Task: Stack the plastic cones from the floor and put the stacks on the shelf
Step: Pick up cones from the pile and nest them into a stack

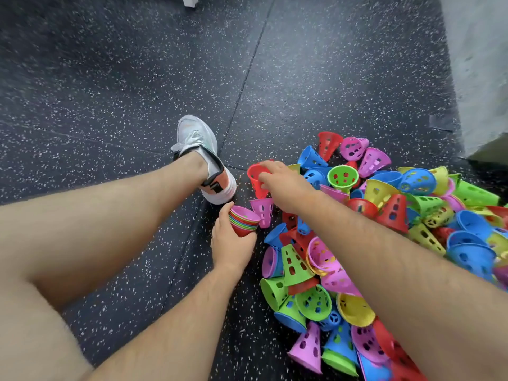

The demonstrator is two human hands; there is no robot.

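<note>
Dozens of loose cones (384, 243) lie heaped on the floor (110, 92) at right. Left hand (231, 247) fingers clamp the stack (244, 220), mouth up for nesting; right hand (286, 185) fingers pinch a red cone (256, 180) just beyond.

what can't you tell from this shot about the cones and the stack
- Stack of nested cones: head view, the left hand covers its lower part, so the count is unclear.
- Red cone: right hand covers one side of it.
- Pile of loose cones: cut off by the right and bottom edges, partly under the right forearm.
- Shelf: not in view.
</note>
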